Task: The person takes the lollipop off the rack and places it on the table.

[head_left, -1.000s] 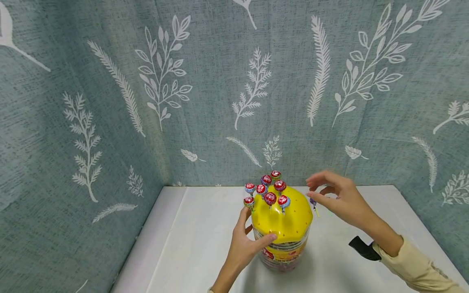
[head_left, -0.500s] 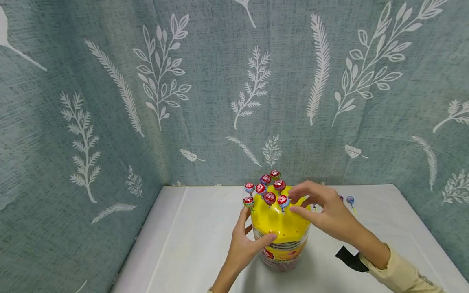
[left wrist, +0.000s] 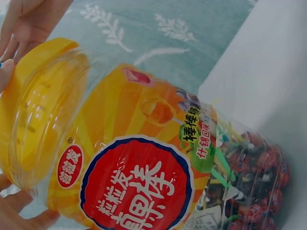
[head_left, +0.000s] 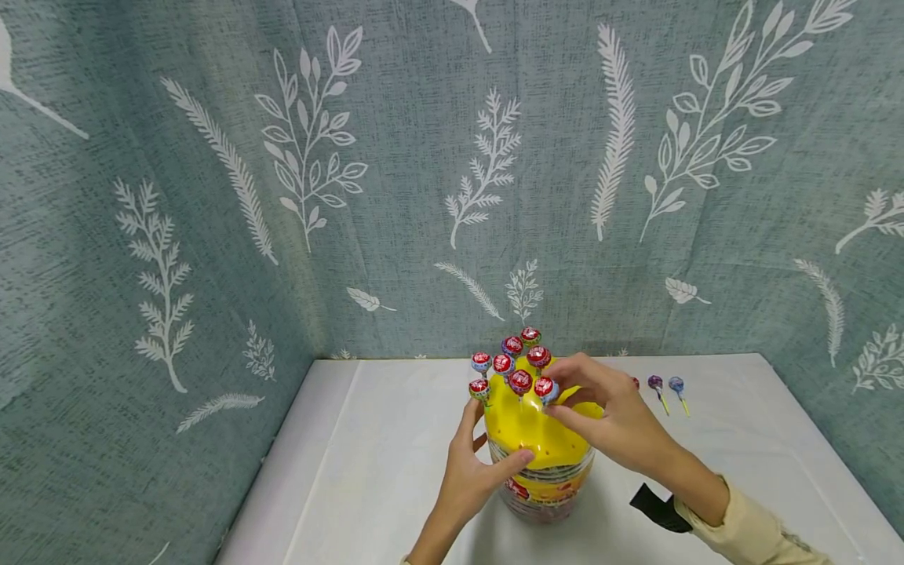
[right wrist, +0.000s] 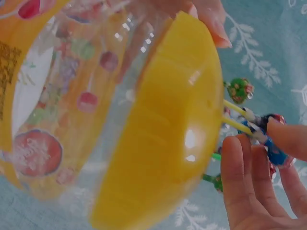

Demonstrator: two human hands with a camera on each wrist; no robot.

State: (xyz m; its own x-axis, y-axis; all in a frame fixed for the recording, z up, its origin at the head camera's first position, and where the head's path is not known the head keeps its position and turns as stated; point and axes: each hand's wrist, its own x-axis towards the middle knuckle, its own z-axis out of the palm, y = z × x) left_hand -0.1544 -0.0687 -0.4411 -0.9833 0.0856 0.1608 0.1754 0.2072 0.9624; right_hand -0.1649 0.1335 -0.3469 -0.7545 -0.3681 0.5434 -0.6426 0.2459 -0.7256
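This looks like a little corner with cloth walls. Grey-green cloth point(head_left: 417, 173) with white leaf pictures point(head_left: 305, 141) stands behind and beside a flat white table point(head_left: 374, 463). I can't tell what building it is in.

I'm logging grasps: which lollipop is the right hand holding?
The red-and-blue lollipop, rightmost in the lid in the head view; only it is pinched by the right hand.
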